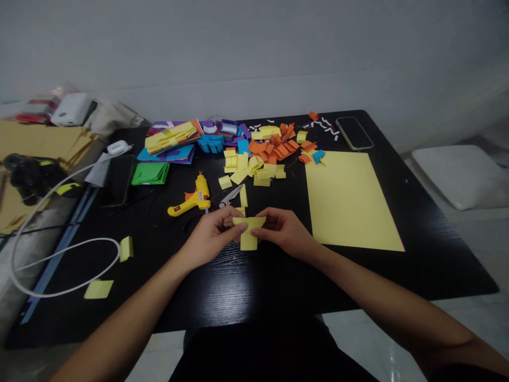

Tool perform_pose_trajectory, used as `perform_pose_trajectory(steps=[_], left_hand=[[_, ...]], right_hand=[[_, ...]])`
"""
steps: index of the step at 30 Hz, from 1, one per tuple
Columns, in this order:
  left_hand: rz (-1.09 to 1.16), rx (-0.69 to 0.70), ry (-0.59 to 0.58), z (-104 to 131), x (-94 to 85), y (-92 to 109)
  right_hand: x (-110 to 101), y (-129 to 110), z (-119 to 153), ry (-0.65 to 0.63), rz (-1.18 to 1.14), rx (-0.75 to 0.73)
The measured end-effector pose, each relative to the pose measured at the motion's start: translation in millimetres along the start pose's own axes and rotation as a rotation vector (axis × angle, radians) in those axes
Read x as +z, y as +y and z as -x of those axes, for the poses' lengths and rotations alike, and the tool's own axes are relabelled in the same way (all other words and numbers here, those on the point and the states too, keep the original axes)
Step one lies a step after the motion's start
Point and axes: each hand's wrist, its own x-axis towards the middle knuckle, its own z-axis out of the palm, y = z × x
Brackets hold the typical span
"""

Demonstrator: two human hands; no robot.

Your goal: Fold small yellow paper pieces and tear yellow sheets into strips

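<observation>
Between my two hands is a small yellow paper piece point(248, 241), T-shaped from here, with a wide upper part and a strip hanging down. My left hand point(218, 233) pinches its left side between thumb and fingers. On the right side, my right hand point(281, 229) pinches it the same way. Just beyond the hands lie scissors point(230, 196), their handles hidden behind my left hand, and a yellow paper strip point(243, 196). A yellow glue gun point(194, 199) rests left of the scissors.
Folded yellow point(238, 162) and orange paper pieces point(278, 148) are heaped at the back. A large yellow sheet point(353, 201) lies right, below a phone point(354, 132). Folded paper stacks point(173, 138) and a green stack point(150, 173) stand back left. A white cable point(66, 246) loops at left.
</observation>
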Motion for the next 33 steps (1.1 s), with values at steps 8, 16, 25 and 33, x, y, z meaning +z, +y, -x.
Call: perform_pose_trajectory(steps=[8, 16, 25, 33], left_hand=[[-0.018, 0.008, -0.001, 0.2, 1.4, -1.1], [-0.054, 0.032, -0.02, 0.8, 1.6, 0.6], [0.02, 0.013, 0.015, 0.6, 4.1, 1.0], [0.067, -0.035, 0.03, -1.8, 2.3, -0.8]], right_hand=[[3.6, -4.1, 1.3, 0.037, 0.043, 0.032], [4.9, -2.7, 2.0, 0.052, 0.046, 0.034], [5.0, -4.6, 2.6, 0.096, 0.109, -0.077], [5.5, -3.7, 5.4, 0.129, 0.234, -0.141]])
